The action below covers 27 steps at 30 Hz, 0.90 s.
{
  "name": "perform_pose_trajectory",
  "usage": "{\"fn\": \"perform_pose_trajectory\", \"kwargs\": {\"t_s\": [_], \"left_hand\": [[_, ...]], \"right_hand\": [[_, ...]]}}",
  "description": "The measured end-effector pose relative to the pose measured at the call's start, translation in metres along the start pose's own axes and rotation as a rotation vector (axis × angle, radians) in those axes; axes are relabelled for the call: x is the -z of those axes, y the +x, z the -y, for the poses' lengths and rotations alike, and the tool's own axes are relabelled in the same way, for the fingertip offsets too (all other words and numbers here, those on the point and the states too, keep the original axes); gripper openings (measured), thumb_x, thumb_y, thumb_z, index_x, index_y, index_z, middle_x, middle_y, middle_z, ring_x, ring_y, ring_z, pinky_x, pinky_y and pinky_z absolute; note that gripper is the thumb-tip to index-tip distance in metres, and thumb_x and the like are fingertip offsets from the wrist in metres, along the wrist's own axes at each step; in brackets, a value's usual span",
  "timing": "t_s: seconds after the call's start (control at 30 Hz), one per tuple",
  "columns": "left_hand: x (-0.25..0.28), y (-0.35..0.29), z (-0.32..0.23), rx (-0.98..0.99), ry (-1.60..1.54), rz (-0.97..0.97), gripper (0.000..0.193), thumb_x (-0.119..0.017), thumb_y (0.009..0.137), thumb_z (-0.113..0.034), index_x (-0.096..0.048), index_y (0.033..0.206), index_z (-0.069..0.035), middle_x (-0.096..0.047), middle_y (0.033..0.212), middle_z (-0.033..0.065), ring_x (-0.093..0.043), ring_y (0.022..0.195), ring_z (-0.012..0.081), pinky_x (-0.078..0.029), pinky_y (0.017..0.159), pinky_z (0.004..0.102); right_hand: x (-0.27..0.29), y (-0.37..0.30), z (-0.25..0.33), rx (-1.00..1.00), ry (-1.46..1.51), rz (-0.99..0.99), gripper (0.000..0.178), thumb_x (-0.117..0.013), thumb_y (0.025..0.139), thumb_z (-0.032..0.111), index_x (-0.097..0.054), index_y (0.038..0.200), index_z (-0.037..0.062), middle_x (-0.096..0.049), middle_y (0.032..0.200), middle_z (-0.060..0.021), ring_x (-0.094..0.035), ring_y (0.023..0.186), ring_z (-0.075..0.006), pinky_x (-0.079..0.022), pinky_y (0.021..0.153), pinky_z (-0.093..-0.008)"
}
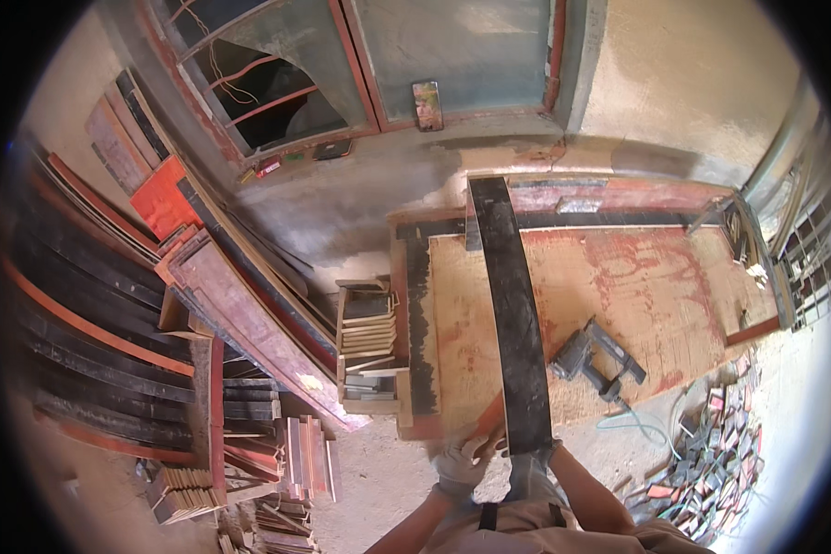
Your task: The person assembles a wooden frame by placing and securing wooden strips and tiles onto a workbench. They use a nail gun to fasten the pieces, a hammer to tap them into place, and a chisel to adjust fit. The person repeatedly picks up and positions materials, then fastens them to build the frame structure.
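Observation:
A long black plank (515,305) points away from me over the workbench (462,323), its far end resting near the bench's back rail. My right hand (547,452) is closed on the plank's near end, mostly hidden by it. To the left of that end is my left hand (462,464), gloved, its fingers curled around the lower end of a short orange-red strip (491,415). The strip is blurred, and its upper end meets the plank's left edge. A nail gun (596,358) with a pale hose lies on the bench, right of the plank.
Stacked boards (258,309) lean at the left, beside black curved panels (102,323). A wooden rack of thin slats (367,334) adjoins the bench's left edge. Scrap offcuts (720,452) are heaped on the floor at the right. Behind the bench is a window with a broken pane (268,92).

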State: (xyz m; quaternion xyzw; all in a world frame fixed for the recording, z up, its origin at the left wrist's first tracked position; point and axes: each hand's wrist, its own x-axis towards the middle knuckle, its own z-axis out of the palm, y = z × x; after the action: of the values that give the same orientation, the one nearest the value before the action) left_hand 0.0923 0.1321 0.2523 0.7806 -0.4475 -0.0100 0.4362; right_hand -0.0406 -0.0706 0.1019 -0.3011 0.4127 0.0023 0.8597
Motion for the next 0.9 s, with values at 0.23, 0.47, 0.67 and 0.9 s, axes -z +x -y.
{"fn": "perform_pose_trajectory", "kwargs": {"t_s": [0.23,0.47,0.67,0.9], "left_hand": [[0.037,-0.002,-0.024,-0.037,-0.195,0.127,0.083,-0.093,0.081,-0.032,-0.054,0.146,0.003,-0.063,0.134,0.0258,-0.064,0.119,0.0464,-0.054,0.101,0.0504],[0.023,0.025,-0.035,-0.093,-0.096,0.037,0.081,-0.094,0.078,-0.035,-0.054,0.142,-0.005,-0.067,0.13,0.0222,-0.066,0.12,0.0419,-0.053,0.1,0.0481],[0.014,0.017,-0.05,0.159,-0.107,0.113,0.082,-0.093,0.08,-0.036,-0.055,0.144,-0.003,-0.063,0.135,0.0192,-0.062,0.124,0.0386,-0.051,0.104,0.0477],[-0.004,0.026,-0.06,0.136,-0.229,0.003,0.086,-0.097,0.069,-0.031,-0.06,0.142,-0.003,-0.067,0.133,0.0188,-0.066,0.122,0.039,-0.054,0.103,0.0454]], "right_hand": [[-0.069,-0.045,-0.026,-0.125,0.458,-0.168,0.033,-0.061,0.108,0.034,-0.069,0.125,0.0066,-0.076,0.1,-0.0101,-0.075,0.093,-0.027,-0.063,0.076,-0.0469],[-0.035,-0.098,0.036,0.009,-0.122,-0.036,0.057,-0.045,0.111,0.052,-0.064,0.134,0.0031,-0.075,0.117,-0.0163,-0.075,0.101,-0.0324,-0.062,0.082,-0.0502],[-0.075,-0.17,0.117,0.395,-0.302,-0.05,0.043,-0.06,0.108,0.04,-0.076,0.112,0.0002,-0.074,0.1,-0.0048,-0.067,0.089,-0.0148,-0.054,0.08,-0.0321],[-0.116,-0.193,0.149,0.599,-0.771,-0.133,0.028,-0.077,0.095,0.017,-0.072,0.11,-0.0056,-0.073,0.087,-0.0048,-0.066,0.075,-0.0101,-0.055,0.065,-0.0283]]}}
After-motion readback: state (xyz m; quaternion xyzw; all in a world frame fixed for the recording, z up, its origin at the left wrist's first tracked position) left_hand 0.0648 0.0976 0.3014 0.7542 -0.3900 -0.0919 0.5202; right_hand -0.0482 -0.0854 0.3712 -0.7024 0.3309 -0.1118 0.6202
